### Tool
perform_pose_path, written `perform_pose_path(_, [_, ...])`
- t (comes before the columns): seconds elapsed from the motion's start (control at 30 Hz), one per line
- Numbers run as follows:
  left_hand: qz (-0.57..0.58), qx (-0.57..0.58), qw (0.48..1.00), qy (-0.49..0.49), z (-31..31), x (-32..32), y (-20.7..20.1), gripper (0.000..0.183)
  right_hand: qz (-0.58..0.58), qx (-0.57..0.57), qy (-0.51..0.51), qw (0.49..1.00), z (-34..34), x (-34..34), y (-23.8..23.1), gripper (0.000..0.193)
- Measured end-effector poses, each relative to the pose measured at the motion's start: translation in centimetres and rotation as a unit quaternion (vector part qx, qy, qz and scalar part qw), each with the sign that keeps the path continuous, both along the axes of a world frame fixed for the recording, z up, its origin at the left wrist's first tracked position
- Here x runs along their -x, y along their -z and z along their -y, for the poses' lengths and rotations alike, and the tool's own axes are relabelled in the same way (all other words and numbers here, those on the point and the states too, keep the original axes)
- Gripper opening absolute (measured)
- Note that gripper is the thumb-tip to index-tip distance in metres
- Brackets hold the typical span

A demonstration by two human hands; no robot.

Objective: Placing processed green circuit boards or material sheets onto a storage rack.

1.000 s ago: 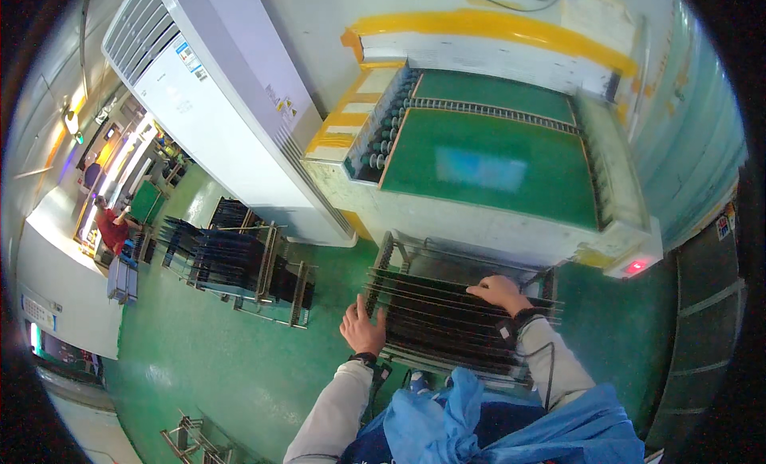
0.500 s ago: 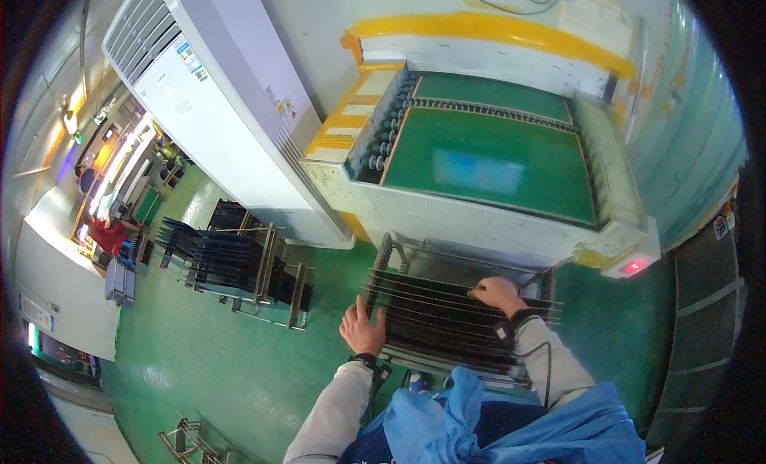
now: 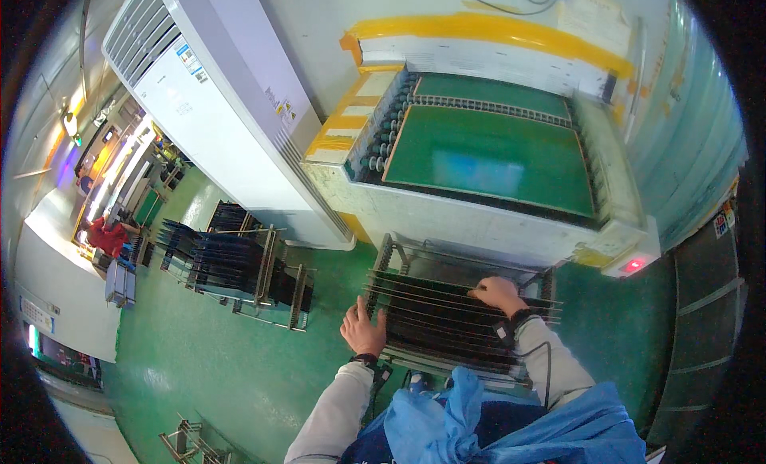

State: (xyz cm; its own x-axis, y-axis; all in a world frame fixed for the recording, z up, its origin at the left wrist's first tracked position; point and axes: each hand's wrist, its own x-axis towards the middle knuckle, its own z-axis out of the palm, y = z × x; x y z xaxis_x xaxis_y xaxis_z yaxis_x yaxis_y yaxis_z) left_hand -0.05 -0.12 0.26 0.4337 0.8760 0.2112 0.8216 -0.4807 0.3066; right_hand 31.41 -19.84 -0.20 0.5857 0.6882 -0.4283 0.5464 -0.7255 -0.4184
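Conveyor machine (image 3: 455, 225): across from me, yellow tape along its edges, green panels (image 3: 455, 137) lying flat on its bed.
Air conditioner (image 3: 199, 89): tall and white, left of the machine.
Near rack (image 3: 386, 252): a metal frame between my body and the machine, loaded with the panels I'm working on.
Side rack (image 3: 265, 264): off to my left on the green floor, also filled with dark sheets (image 3: 227, 252).
Dark panels (image 3: 439, 312): a close row in the near rack, edges running left to right between my hands. I'd judge the step to be handling one by its edge; whether I'm seating it or drawing it out, I can't tell.
Left hand (image 3: 363, 328): at the row's left end, fingers spread and gripping nothing, as if to guide or steady.
Right hand (image 3: 499, 296): over the row's far side, fingers bent together at an edge; I can't tell whether they pinch it.
Next move: to my mind it calls for keeping both ends level, so nothing scrapes its neighbour.
Black cable (image 3: 550, 368): loops by my right sleeve (image 3: 550, 356); it could snag.
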Motion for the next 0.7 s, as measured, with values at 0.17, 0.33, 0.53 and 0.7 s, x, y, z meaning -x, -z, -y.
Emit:
perform_pose_path(0.17, [-0.006,0.014,1.0,-0.002,0.1,0.0,-0.4,0.07,-0.003,0.003,0.002,1.0,-0.1,0.1,-0.6,0.053])
perform_pose_path(0.33, [-0.004,0.01,1.0,-0.003,0.0,-0.1,-0.1,0.07,-0.001,-0.001,0.003,1.0,0.1,-0.1,-0.1,0.055])
perform_pose_path(0.53, [0.001,0.01,1.0,-0.007,0.1,-0.1,-0.2,0.069,-0.006,0.005,0.002,1.0,-0.1,0.2,-1.1,0.055])
perform_pose_path(0.7, [0.01,0.008,1.0,-0.002,0.0,0.0,-0.1,0.072,-0.001,-0.002,0.0,1.0,0.0,0.2,-1.0,0.054])
